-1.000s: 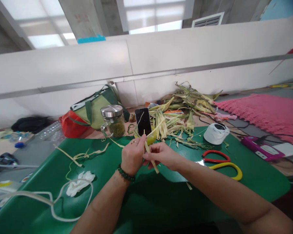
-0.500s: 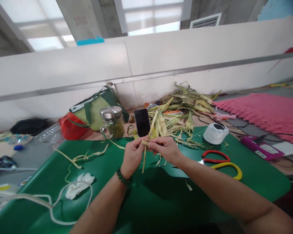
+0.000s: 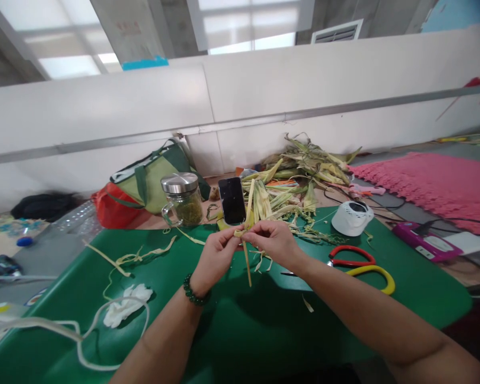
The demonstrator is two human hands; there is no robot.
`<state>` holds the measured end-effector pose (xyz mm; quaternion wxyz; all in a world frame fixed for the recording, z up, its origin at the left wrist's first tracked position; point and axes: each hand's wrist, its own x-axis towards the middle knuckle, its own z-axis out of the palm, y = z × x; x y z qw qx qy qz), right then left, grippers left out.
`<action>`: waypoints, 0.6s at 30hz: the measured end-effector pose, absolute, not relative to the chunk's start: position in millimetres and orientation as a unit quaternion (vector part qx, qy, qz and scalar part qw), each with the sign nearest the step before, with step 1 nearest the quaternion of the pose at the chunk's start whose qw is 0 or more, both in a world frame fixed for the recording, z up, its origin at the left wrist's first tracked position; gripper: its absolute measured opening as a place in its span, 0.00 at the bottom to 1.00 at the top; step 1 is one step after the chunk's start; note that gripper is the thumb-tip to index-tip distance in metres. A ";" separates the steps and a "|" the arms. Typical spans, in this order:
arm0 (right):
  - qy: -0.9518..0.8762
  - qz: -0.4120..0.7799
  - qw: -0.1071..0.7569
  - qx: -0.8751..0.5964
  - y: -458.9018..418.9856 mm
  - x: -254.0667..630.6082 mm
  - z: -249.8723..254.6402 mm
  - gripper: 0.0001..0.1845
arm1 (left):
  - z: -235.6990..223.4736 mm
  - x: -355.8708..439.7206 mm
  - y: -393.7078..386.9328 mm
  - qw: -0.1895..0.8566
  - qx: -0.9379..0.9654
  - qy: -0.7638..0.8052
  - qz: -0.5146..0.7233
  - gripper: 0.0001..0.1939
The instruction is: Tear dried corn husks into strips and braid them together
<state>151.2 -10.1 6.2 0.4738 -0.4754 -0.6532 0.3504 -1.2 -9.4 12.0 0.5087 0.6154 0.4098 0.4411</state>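
Both hands meet over the green table (image 3: 224,330), pinching one pale yellow corn husk strip (image 3: 247,264). My left hand (image 3: 215,253) has thumb and forefinger closed on a small fold or knot in it. From the other side my right hand (image 3: 275,244) grips the same spot with its fingertips. One narrow end hangs below the fingers, and the other points up toward the husk pile. How the strip is wrapped between the fingertips is too small to make out. A dark phone (image 3: 232,201) leans upright just behind the hands.
Scissors (image 3: 370,272) with red and yellow handles lie by my right forearm. A white thread spool (image 3: 352,218) stands behind them. Corn husks (image 3: 300,165) are heaped at the back. A glass jar (image 3: 182,200), crumpled tissue (image 3: 128,305) and a white cable (image 3: 80,341) are on the left.
The lower end of the husk strip has swung to the right and the strip's tilt has changed. Both hands still pinch it, with the fingers slightly shifted.
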 end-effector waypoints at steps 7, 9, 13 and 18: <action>-0.694 0.258 0.495 -0.454 -9.3 152.4 0.6 0.08 | 11.6 -2.4 -10.4 0.503 0.635 0.395 0.433 0.21; -0.699 0.246 0.497 -0.452 -10.1 152.8 -0.3 0.08 | 11.4 -2.0 -10.1 0.493 0.639 0.406 0.430 0.20; -0.718 0.282 0.479 -0.420 -11.6 154.0 3.6 0.09 | 12.2 -1.8 -8.7 0.475 0.628 0.432 0.440 0.19; -0.697 0.311 0.483 -0.429 -10.2 154.6 4.7 0.07 | 14.6 -2.0 -9.0 0.504 0.620 0.418 0.433 0.19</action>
